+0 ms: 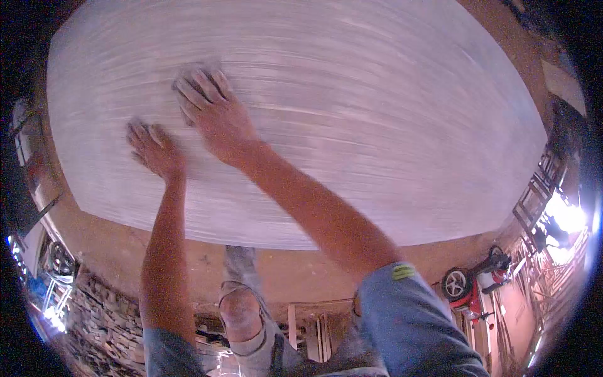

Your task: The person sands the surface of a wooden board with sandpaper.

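A large pale board (377, 125) with streaky, dusty marks fills most of the head view. My right hand (217, 116) lies over its left-centre part, fingers bent around a dark greyish pad (183, 85) that shows at the fingertips and is blurred. Lower and further left, my left hand (156, 147) is down on the board with its whitened fingers spread. It appears to hold nothing, and its fingertips are smeared by motion. Both forearms reach forward from the near edge of the board.
A brown surface (282, 270) shows beyond the board's near edge, with my knee (242, 311) below. A red wheeled machine (474, 298) and a dark metal frame (534, 204) are at the right. Stacked pieces (103, 330) lie at the lower left.
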A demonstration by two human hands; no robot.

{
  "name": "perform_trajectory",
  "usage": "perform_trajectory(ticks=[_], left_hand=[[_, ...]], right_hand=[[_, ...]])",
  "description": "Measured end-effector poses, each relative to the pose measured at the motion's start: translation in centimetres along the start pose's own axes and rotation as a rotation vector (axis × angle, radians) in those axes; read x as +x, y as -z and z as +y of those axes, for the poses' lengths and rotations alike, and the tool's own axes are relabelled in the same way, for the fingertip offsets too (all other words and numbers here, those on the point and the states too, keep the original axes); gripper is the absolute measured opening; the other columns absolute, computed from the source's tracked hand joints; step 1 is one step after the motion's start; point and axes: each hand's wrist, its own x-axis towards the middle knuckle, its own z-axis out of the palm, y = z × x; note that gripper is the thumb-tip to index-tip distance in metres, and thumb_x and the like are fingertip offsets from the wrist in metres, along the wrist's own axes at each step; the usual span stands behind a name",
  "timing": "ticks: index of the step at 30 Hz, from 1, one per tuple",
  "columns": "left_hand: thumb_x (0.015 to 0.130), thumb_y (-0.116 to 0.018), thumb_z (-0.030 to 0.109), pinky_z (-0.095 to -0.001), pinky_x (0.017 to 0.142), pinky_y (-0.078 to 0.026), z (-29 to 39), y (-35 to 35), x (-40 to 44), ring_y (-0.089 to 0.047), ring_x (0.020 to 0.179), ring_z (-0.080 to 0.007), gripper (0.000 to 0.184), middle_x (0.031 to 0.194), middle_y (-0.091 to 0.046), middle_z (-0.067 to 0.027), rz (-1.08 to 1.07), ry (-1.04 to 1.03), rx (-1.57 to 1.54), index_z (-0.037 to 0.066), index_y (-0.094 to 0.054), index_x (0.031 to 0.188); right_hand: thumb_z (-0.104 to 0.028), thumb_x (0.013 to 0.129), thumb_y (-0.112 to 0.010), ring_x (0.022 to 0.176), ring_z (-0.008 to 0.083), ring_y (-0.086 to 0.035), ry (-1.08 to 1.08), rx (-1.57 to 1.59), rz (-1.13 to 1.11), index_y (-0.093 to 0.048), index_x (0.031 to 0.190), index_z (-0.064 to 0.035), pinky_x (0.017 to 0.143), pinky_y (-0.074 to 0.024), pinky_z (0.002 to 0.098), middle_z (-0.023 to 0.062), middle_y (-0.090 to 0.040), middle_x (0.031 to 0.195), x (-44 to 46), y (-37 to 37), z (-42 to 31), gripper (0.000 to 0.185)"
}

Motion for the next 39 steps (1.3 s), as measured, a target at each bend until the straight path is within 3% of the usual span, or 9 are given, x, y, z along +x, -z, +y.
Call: perform_trajectory(ticks=[7,10,14,18,22,25,30,34,39], left_hand=[[0.101,-0.030,0.043,-0.0588,0.111,-0.013,-1.6,-0.4,0.3,-0.015,0.145,-0.0287,0.056,0.157,-0.021,-0.0078,0.052,-0.011,-0.025,0.013,-0.029,0.148],[0.101,-0.030,0.042,-0.0593,0.110,-0.016,-1.3,-0.4,0.1,-0.016,0.145,-0.0290,0.056,0.157,-0.021,-0.0071,0.047,0.008,-0.012,0.014,-0.028,0.149],[0.101,-0.026,0.045,-0.0583,0.112,-0.012,-2.8,-1.5,0.2,-0.018,0.143,-0.0340,0.059,0.155,-0.024,-0.0132,0.056,-0.047,0.049,0.010,-0.027,0.148],[0.102,-0.028,0.044,-0.0580,0.111,-0.014,-8.2,-2.3,1.7,-0.018,0.143,-0.0343,0.058,0.156,-0.023,-0.0102,-0.013,-0.243,0.070,0.011,-0.025,0.149],[0.101,-0.033,0.041,-0.0561,0.113,-0.011,-9.9,1.9,2.9,-0.014,0.145,-0.0318,0.058,0.157,-0.018,-0.0102,-0.271,-0.325,-0.122,0.013,-0.020,0.151],[0.098,-0.041,0.044,-0.0549,0.114,-0.009,-9.7,3.3,3.9,-0.011,0.145,-0.0329,0.067,0.157,-0.016,-0.0134,-0.392,-0.301,-0.152,0.013,-0.016,0.152],[0.094,-0.051,0.046,-0.0546,0.114,-0.008,-12.5,2.0,5.6,-0.006,0.145,-0.0376,0.082,0.158,-0.008,-0.0177,-0.503,-0.430,-0.106,0.010,-0.007,0.152],[0.093,-0.054,0.044,-0.0509,0.115,-0.010,-11.3,3.1,5.9,-0.004,0.145,-0.0365,0.086,0.157,-0.005,-0.0200,-0.536,-0.471,-0.050,0.007,-0.004,0.152],[0.087,-0.059,0.049,-0.0472,0.116,-0.011,-12.6,2.5,7.3,-0.002,0.144,-0.0391,0.098,0.155,-0.002,-0.0257,-0.641,-0.404,0.043,0.002,0.001,0.150]], right_hand=[[-0.018,0.098,-0.044,0.141,0.0275,-0.025,-0.758,-0.404,-0.023,-0.036,0.144,-0.0074,0.118,-0.0097,0.0419,0.0086,-0.034,0.151,-29.0,21.5,15.6,0.048],[-0.016,0.098,-0.045,0.143,0.0300,-0.019,-0.718,-0.407,0.183,-0.031,0.146,-0.0053,0.118,-0.0083,0.0420,0.0109,-0.028,0.154,-35.0,21.3,17.9,0.051],[-0.012,0.093,-0.046,0.141,0.0370,-0.022,-0.425,-0.484,-0.302,-0.036,0.144,-0.0077,0.117,-0.0145,0.0486,0.0152,-0.028,0.152,-15.2,4.1,4.8,0.052],[-0.020,0.088,-0.055,0.138,0.0337,-0.028,-0.094,0.061,-0.055,-0.041,0.140,-0.0076,0.117,-0.0159,0.0467,0.0109,-0.035,0.149,-1.7,-3.8,-4.6,0.056],[-0.023,0.093,-0.049,0.139,0.0332,-0.027,-0.067,0.146,-0.057,-0.041,0.141,-0.0098,0.117,-0.0175,0.0466,0.0103,-0.038,0.147,-10.5,0.7,0.9,0.050],[-0.014,0.096,-0.041,0.140,0.0326,-0.027,-0.394,-0.333,-0.252,-0.037,0.144,-0.0127,0.117,-0.0150,0.0461,0.0117,-0.033,0.150,-27.7,11.4,11.6,0.048],[-0.015,0.100,-0.038,0.143,0.0272,-0.018,-1.185,0.698,0.619,-0.028,0.147,-0.0043,0.117,-0.0133,0.0424,0.0124,-0.024,0.154,-32.5,23.4,12.5,0.049],[-0.011,0.090,-0.051,0.141,0.0303,-0.024,-0.453,-0.339,-0.082,-0.036,0.143,-0.0054,0.117,-0.0156,0.0459,0.0152,-0.029,0.152,-24.9,3.9,6.2,0.055],[-0.019,0.085,-0.055,0.140,0.0334,-0.027,-0.266,0.212,0.023,-0.045,0.138,-0.0090,0.118,-0.0165,0.0461,0.0130,-0.033,0.150,-11.5,-2.3,-2.2,0.055]])
